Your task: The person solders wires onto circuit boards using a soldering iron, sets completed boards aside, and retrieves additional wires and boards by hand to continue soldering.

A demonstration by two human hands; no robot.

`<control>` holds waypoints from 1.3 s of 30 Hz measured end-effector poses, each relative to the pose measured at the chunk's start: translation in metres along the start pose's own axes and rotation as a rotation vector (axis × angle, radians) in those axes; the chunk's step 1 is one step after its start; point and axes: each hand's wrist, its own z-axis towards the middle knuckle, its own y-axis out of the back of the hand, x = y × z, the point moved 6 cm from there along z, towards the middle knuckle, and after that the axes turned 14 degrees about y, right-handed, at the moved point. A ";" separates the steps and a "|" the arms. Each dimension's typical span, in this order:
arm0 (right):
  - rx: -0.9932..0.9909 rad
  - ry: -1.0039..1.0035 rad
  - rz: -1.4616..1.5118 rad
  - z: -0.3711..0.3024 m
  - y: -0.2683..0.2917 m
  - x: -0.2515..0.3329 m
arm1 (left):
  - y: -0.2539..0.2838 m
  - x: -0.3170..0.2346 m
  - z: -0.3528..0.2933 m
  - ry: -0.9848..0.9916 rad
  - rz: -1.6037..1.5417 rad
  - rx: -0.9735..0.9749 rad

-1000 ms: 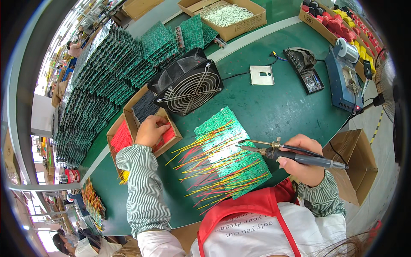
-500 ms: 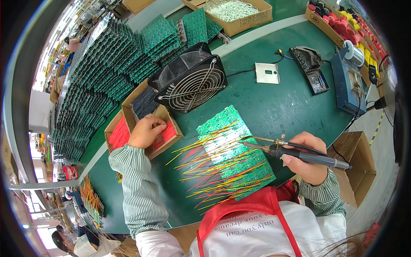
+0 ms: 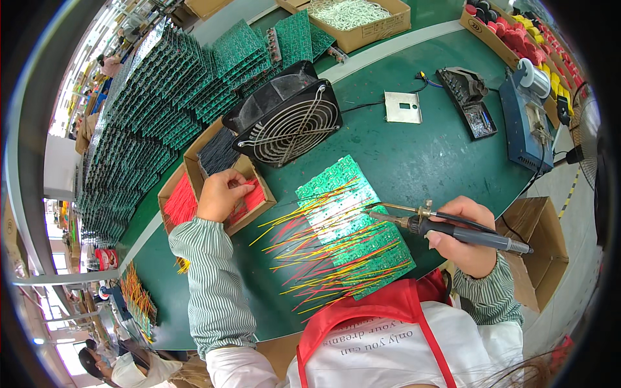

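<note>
At nine o'clock of the bench, stacks of green circuit boards (image 3: 162,97) run edge to edge, well apart from the work. Left hand (image 3: 220,194) sits in the cardboard tray (image 3: 259,210) at about ten o'clock from the body, fingers curled down onto the red wire leads (image 3: 249,197); whether any lead is actually pinched between the fingertips cannot be told from this view. Black wire leads (image 3: 218,152) fill the compartment just beyond, toward the fan (image 3: 288,126) at twelve o'clock. Judgement: leads are very light, thin and springy, likely to tangle or flick; best taken singly near one end. Centre, close to the body: green board (image 3: 352,226) lying flat on the green mat (image 3: 427,155), bristling with yellow and red leads that fan toward eight o'clock. Judgement: board stiff but light, would skate if nudged; hold by bare edges, not by the leads. Right hand (image 3: 469,236) at three o'clock is closed around the soldering iron (image 3: 453,227) handle, tip pointing to nine o'clock just over the board's right edge. Judgement: tip hot; grip on handle only.
</note>
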 end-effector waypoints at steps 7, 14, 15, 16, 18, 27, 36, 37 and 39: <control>-0.052 -0.040 0.046 -0.004 0.002 -0.001 | -0.002 0.008 -0.002 -0.017 -0.143 -0.126; -0.044 -0.035 0.038 -0.005 0.005 -0.001 | -0.007 0.016 -0.001 0.094 -0.331 -0.048; -0.044 -0.035 0.038 -0.005 0.005 0.000 | -0.006 0.017 -0.002 0.095 -0.331 -0.048; -0.048 -0.046 0.044 -0.005 0.005 -0.001 | -0.004 0.013 -0.003 0.122 -0.317 -0.043; -0.054 -0.058 0.049 -0.005 0.006 -0.001 | -0.004 0.014 -0.001 0.148 -0.304 -0.035; -0.059 -0.056 0.051 -0.003 0.007 -0.002 | -0.007 0.034 0.017 0.153 -0.587 -0.065; -0.066 -0.048 0.063 -0.001 0.008 -0.006 | 0.018 0.028 0.016 0.146 -0.680 -0.163; -0.071 -0.048 0.049 -0.001 0.008 -0.006 | 0.014 0.028 0.021 0.146 -0.682 -0.162; -0.078 -0.049 0.033 0.001 0.008 -0.005 | 0.002 0.033 0.031 0.104 -0.653 -0.162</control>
